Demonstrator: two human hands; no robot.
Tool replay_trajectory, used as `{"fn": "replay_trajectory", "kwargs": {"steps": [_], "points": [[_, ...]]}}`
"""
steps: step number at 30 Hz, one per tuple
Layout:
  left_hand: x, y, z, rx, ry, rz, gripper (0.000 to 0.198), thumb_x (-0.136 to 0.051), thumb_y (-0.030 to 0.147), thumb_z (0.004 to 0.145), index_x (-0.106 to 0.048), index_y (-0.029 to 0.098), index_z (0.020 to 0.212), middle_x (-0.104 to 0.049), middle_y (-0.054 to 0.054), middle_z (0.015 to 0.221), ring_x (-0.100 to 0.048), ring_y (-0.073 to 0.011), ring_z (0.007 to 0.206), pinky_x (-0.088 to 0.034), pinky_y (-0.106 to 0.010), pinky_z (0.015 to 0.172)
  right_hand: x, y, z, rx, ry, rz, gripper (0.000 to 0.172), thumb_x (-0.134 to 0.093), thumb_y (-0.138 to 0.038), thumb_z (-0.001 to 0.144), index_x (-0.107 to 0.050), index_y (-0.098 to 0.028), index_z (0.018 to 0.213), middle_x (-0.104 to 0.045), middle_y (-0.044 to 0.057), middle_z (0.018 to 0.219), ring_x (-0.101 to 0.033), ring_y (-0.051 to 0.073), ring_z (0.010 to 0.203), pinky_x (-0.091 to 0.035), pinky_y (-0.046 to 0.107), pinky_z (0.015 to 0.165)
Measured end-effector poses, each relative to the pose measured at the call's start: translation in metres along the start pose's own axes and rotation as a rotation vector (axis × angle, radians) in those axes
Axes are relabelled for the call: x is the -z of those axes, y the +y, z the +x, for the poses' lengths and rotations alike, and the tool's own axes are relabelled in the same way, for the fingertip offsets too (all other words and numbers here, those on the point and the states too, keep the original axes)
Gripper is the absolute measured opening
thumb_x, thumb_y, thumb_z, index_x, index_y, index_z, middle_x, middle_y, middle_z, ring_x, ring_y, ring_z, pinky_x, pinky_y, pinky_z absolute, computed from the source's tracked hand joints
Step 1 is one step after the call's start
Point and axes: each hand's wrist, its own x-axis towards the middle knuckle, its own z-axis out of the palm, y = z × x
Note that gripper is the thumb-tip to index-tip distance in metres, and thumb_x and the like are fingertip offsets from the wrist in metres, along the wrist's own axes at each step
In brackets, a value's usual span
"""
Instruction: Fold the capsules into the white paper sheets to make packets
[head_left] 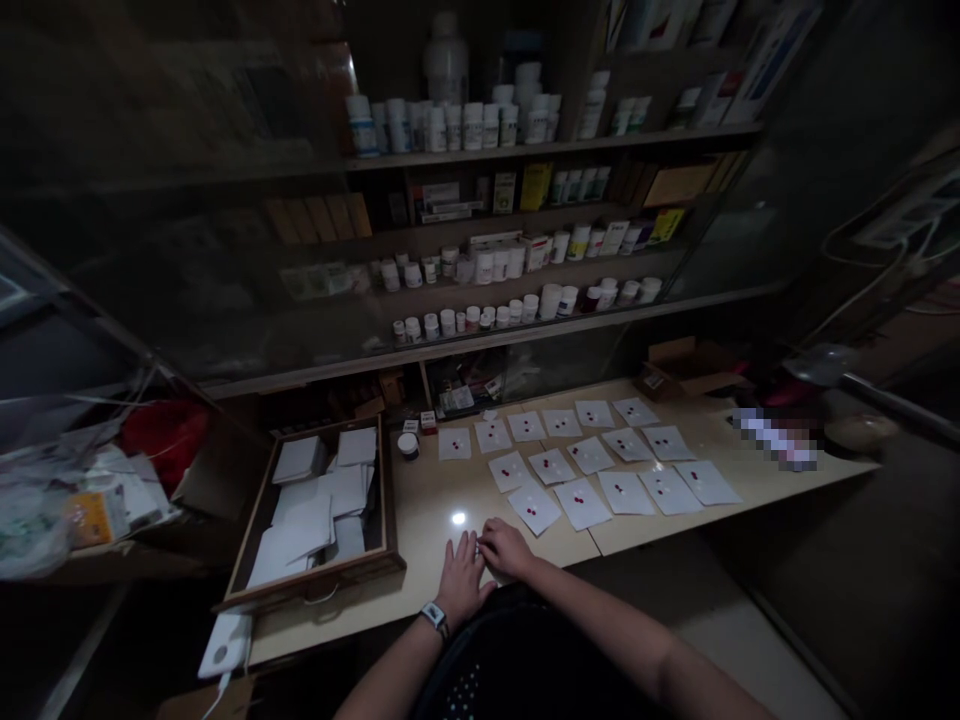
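Easily, a slip of the right hand [506, 548], fingers bunched together, or the flat, spread-fingered left hand [461, 580] could nudge the nearest paper squares [589, 515] and scatter their red pills [531, 511].

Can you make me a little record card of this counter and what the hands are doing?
Left hand: flat on the counter, with a watch
Right hand: fingers pinched beside the left hand, anything held too small to tell
Papers: white squares in rows, with red pills on them
Drawer: open, full of white packets
Shelves: rows of medicine bottles
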Motion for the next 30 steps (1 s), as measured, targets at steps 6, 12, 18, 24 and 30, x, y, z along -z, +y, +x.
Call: {"fn": "replay_trajectory", "kwargs": {"steps": [6, 12, 18, 24, 30], "points": [[-0.013, -0.012, -0.007, -0.160, 0.141, -0.008, 0.052, -0.043, 0.038, 0.093, -0.042, 0.020, 0.142, -0.035, -0.014, 0.152, -0.029, -0.0299, 0.140, -0.022, -0.054, 0.114, 0.005, 0.001, -0.006, 0.018, -0.025, -0.005, 0.026, -0.050, -0.028, 0.090, -0.073, -0.022, 0.100, -0.063, 0.006, 0.098, -0.055, 0.019, 0.096, -0.039, 0.026, 0.079], [-0.032, -0.014, -0.011, -0.131, 0.188, 0.000, 0.057, -0.041, 0.015, 0.087, -0.035, 0.015, 0.144, -0.047, -0.014, 0.142, -0.039, -0.0258, 0.133, -0.028, -0.046, 0.113, 0.005, 0.005, -0.010, 0.094, -0.017, -0.041, 0.027, -0.048, -0.027, 0.091, -0.072, -0.020, 0.101, -0.062, 0.008, 0.099, -0.054, 0.021, 0.095, -0.039, 0.028, 0.079], [-0.028, -0.004, -0.007, -0.047, 0.189, 0.020, 0.058, -0.041, 0.018, 0.088, -0.034, 0.012, 0.145, -0.043, -0.017, 0.144, -0.037, -0.0304, 0.134, -0.030, -0.050, 0.110, 0.012, 0.000, -0.012, 0.118, -0.044, -0.073, 0.031, -0.043, -0.024, 0.093, -0.072, -0.020, 0.102, -0.062, 0.009, 0.098, -0.055, 0.021, 0.093, -0.040, 0.029, 0.078], [-0.021, -0.006, -0.007, -0.069, 0.158, 0.032, 0.049, -0.041, 0.020, 0.090, -0.043, 0.011, 0.139, -0.048, -0.016, 0.141, -0.040, -0.0285, 0.132, -0.027, -0.049, 0.113, 0.019, 0.000, -0.012, 0.101, -0.071, -0.089, 0.029, -0.044, -0.021, 0.092, -0.068, -0.021, 0.108, -0.063, 0.008, 0.100, -0.055, 0.021, 0.094, -0.039, 0.028, 0.077], [-0.016, -0.006, -0.007, -0.110, 0.180, 0.063, 0.044, -0.042, 0.021, 0.093, -0.047, 0.012, 0.136, -0.051, -0.016, 0.138, -0.042, -0.0283, 0.132, -0.028, -0.050, 0.113, 0.012, 0.004, -0.016, 0.108, -0.112, -0.228, 0.036, -0.046, -0.016, 0.090, -0.059, -0.019, 0.124, -0.060, 0.013, 0.114, -0.051, 0.024, 0.102, -0.037, 0.032, 0.081]]}}
